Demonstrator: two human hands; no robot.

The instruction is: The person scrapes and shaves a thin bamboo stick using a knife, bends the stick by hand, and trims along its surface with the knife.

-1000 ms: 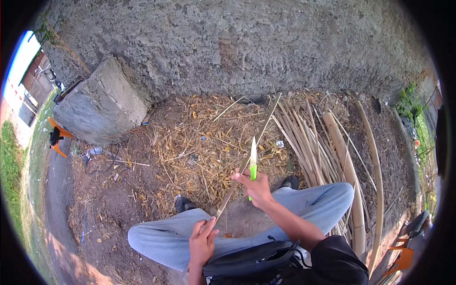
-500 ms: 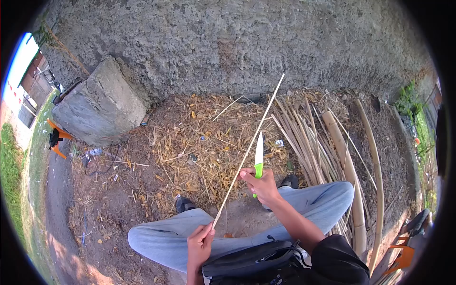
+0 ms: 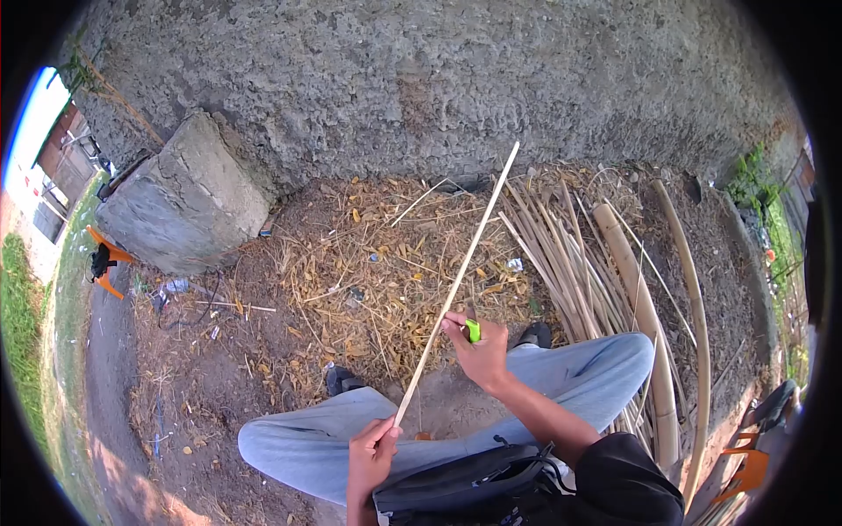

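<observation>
A long, thin bamboo strip (image 3: 474, 243) slants up and away from my lap toward the wall. Its near end is pinched in my left hand (image 3: 372, 451), just above my left thigh. Farther up, my right hand (image 3: 478, 350) has its fingers wrapped round the bright green handle of a knife (image 3: 474, 330), and its thumb and fingertips touch the strip. Only a short, dark-looking part of the blade shows above the handle; the rest is hard to make out.
A pile of split bamboo strips (image 3: 561, 263) lies to my right, beside thicker bamboo poles (image 3: 645, 307). Wood shavings and dry leaves (image 3: 360, 280) cover the ground ahead. A concrete block (image 3: 189, 197) stands at the left against the rough wall (image 3: 395, 88).
My right hand has turned the knife, so the blade that pointed up with its flat side showing is now barely visible. The strip has rolled slightly, showing a wider face.
</observation>
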